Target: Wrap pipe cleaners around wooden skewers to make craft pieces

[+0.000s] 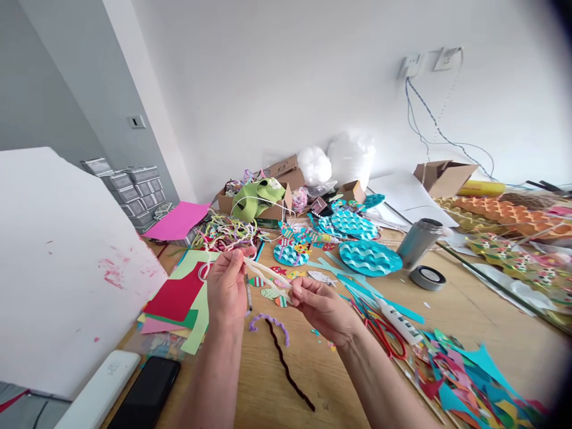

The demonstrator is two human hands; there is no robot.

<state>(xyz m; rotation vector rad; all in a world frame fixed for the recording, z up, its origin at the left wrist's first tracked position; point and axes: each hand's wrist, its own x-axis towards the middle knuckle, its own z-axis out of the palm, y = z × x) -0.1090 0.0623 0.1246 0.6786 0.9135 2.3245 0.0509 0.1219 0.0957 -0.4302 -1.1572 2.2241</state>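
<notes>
Pale wall (pixel 268 77) rises behind a crowded wooden surface (pixel 250 393), with 2 sockets and trailing cords (pixel 422 104) at upper right. Above the middle of the surface, white yarn (pixel 263 275) spans the gap between the person's 2 hands, slanting down from left to right and looking like 2 strands side by side. The left hand (pixel 227 286) is closed in a pinch on the upper end, thumb against fingers. The right hand (pixel 322 305) pinches the lower end, its other fingers curled in.

Below the hands, a curved purple strip (pixel 270 322) lies across the top of a dark brown strip (pixel 286 363), which runs diagonally toward the front edge. Small paper fish (pixel 270 294) lie just beyond the yarn, and behind them to the right sits a blue disc with wavy strips (pixel 370 257). A grey canister (pixel 419 243) stands beside that disc, near a round black lid (pixel 428 277).

To the right, a white glue bottle (pixel 399 322) lies beside red-handled scissors (pixel 388 336), with coloured scraps (pixel 469 375) nearer the front. On the left are stacked coloured papers (pixel 179 298), and a black phone (pixel 145 393) lies next to a long white object (pixel 100 390).
</notes>
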